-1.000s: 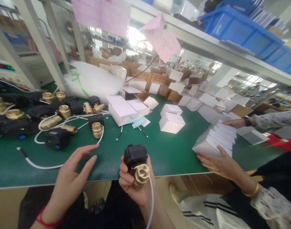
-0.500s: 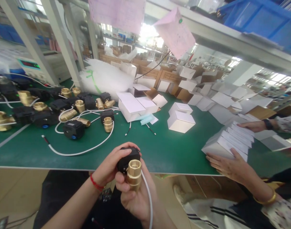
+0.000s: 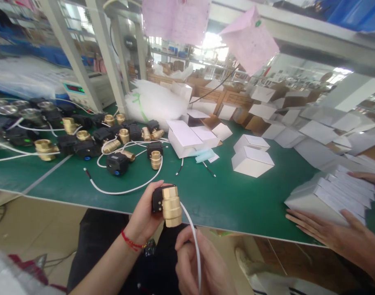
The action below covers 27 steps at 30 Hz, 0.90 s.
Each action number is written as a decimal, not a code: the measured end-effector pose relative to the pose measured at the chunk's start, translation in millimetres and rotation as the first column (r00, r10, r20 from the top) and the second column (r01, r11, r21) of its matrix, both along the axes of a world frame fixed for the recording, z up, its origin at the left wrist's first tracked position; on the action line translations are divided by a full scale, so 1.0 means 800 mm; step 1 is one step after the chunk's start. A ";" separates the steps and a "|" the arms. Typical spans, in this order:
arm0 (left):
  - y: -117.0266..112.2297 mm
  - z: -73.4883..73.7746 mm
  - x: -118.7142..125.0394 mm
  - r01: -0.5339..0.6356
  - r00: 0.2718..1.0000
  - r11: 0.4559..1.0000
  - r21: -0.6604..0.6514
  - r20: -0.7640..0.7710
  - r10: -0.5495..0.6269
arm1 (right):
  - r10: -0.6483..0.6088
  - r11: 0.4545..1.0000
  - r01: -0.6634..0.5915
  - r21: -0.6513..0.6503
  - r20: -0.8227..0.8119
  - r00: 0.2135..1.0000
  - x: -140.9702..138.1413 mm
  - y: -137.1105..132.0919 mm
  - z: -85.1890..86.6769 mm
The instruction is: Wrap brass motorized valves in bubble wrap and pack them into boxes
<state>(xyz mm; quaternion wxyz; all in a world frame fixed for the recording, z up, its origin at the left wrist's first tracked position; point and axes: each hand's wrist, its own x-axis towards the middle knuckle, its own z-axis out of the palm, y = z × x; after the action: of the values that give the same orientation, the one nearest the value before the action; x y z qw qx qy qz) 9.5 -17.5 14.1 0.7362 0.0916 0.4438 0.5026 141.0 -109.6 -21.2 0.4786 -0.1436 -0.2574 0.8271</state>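
My left hand (image 3: 147, 211) is closed round the black actuator box of a motorized ball valve (image 3: 171, 207), held up just past the table's front edge. The valve's brass body faces me, roughly upright. From it a white cable (image 3: 192, 229) curves down across my right hand (image 3: 201, 262). The right hand's fingers are curled below and right of the brass body, apart from it. Whether they grip the cable or something else is hidden. Beyond my hands, another motorized valve (image 3: 155, 159) with its white lead lies on the green table (image 3: 138, 205).
Several more brass valves (image 3: 116, 163) crowd the left. White boxes (image 3: 251, 162) stand mid-table and at the back, beside a bundle of white foam bags (image 3: 157, 102). At right, a co-worker's hands (image 3: 335, 233) hold a stack of white cartons (image 3: 316, 192). A metal post (image 3: 106, 53) rises behind.
My right hand has come off the brass body and dropped lower. The valve has turned so its brass side faces me, now in my left hand alone. The view has shifted left.
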 end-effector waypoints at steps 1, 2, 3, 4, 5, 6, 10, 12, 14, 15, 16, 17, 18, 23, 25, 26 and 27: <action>-0.001 0.000 0.001 -0.008 1.000 1.000 -0.016 0.009 0.008 | -0.018 0.999 0.019 0.035 -0.043 0.999 0.000 -0.001 0.001; -0.002 0.001 0.001 -0.013 1.000 1.000 -0.027 0.019 0.013 | -0.034 0.998 0.039 0.058 -0.073 0.997 0.000 -0.002 0.001; -0.003 0.000 0.002 -0.017 0.999 0.999 -0.035 0.029 0.018 | -0.048 0.996 0.054 0.069 -0.087 0.995 0.000 -0.002 0.002; -0.003 0.000 0.002 -0.020 0.999 0.999 -0.039 0.040 0.022 | -0.065 0.995 0.071 0.070 -0.084 0.994 0.000 -0.002 0.004; -0.004 0.001 0.002 -0.024 0.998 0.999 -0.039 0.051 0.026 | -0.077 0.994 0.082 0.066 -0.070 0.995 0.000 -0.002 0.005; -0.004 0.001 0.002 -0.027 0.998 0.999 -0.038 0.060 0.029 | -0.087 0.994 0.090 0.062 -0.058 0.995 0.000 -0.002 0.006; -0.005 0.006 0.002 -0.036 0.995 0.999 -0.036 0.088 0.039 | -0.084 0.995 0.084 0.048 -0.009 0.996 0.001 -0.005 0.012; -0.007 0.008 0.001 -0.049 0.994 0.998 -0.040 0.100 0.053 | -0.076 0.997 0.076 0.016 0.039 0.996 0.005 -0.006 0.019; -0.008 0.010 0.001 -0.062 0.991 0.997 -0.042 0.113 0.066 | -0.062 0.997 0.065 -0.031 0.095 0.994 0.011 -0.008 0.029; -0.009 0.011 0.001 -0.067 0.990 0.997 -0.043 0.118 0.072 | -0.054 0.997 0.061 -0.053 0.111 0.992 0.013 -0.008 0.033; -0.010 0.012 0.001 -0.073 0.989 0.996 -0.044 0.123 0.078 | -0.047 0.996 0.056 -0.070 0.115 0.992 0.015 -0.008 0.036; -0.011 0.013 0.001 -0.079 0.988 0.996 -0.044 0.126 0.084 | -0.042 0.995 0.052 -0.080 0.112 0.993 0.015 -0.008 0.038; -0.012 0.013 0.001 -0.085 0.988 0.995 -0.046 0.128 0.091 | -0.041 0.996 0.049 -0.079 0.101 0.994 0.014 -0.007 0.038; -0.013 0.015 0.000 -0.067 0.988 0.997 -0.045 0.136 0.073 | -0.091 0.993 0.090 0.080 0.013 0.996 -0.001 -0.008 0.016; -0.013 0.016 -0.002 -0.036 0.986 0.999 -0.012 0.161 0.037 | -0.089 0.989 0.076 0.123 0.100 0.991 -0.005 -0.012 0.010; -0.013 0.017 -0.003 -0.019 0.985 1.000 -0.001 0.174 0.019 | -0.076 0.990 0.053 0.131 0.170 0.982 -0.006 -0.013 0.009; -0.013 0.018 -0.003 -0.002 0.983 1.000 0.000 0.185 0.002 | -0.061 0.990 0.029 0.140 0.230 0.971 -0.006 -0.015 0.011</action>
<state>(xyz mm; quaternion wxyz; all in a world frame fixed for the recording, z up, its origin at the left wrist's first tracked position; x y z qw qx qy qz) 6.7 -28.1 28.3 0.7739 0.0441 0.3736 0.5095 136.0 -121.3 -12.6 0.4722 -0.2127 -0.3640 0.7741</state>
